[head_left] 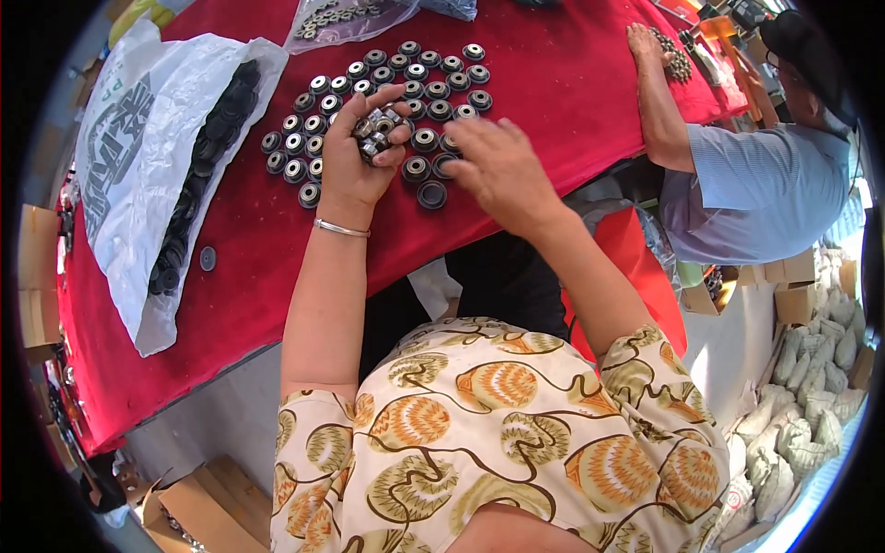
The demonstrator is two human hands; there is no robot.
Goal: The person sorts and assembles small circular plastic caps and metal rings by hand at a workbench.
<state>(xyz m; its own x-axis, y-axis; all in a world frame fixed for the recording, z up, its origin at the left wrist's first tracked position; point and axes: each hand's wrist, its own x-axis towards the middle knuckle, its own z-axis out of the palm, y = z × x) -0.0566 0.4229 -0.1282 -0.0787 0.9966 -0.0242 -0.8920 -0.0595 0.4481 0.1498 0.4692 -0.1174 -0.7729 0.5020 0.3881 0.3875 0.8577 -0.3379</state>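
- From the centre of my view, I have the left grip (358, 157) at 11 o'clock, curled around small metal parts (376, 132).
- I see dark wheels (414, 89) at 12 o'clock, spread on the red table (544, 78).
- My right grip (502, 173) blurs at 1 o'clock, beside the wheels; I cannot tell whether it clamps any.
- A white bag (152, 184) lies at 10 o'clock.

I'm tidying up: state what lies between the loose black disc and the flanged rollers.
In the head view, only bare red cloth lies between the loose black disc and the flanged rollers.
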